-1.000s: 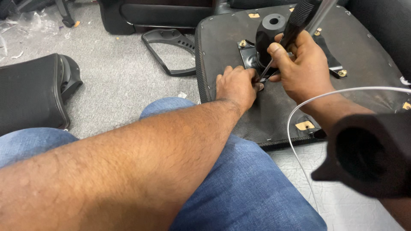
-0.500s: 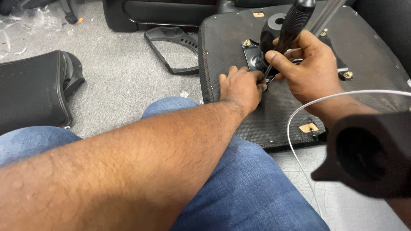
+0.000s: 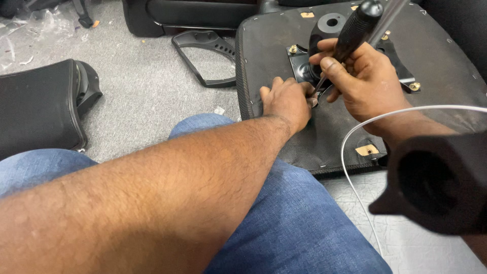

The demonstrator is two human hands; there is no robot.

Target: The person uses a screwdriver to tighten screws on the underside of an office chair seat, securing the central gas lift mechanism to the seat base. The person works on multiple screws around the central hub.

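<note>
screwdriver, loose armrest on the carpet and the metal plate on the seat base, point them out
screwdriver (image 3: 355, 28), head view, on its black handle.
loose armrest (image 3: 203, 43), head view, on its black frame lying on the carpet.
metal plate (image 3: 395, 63), head view, on its bare right part beside the right hand.

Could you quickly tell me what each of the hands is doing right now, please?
Left hand: pressed on the seat underside, beside the screwdriver tip.
Right hand: closed on the screwdriver.

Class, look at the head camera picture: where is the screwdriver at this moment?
In the head view, upper right, the screwdriver is in the right hand, slanting down to the black metal plate on the upturned chair seat, beside the left hand.
</note>
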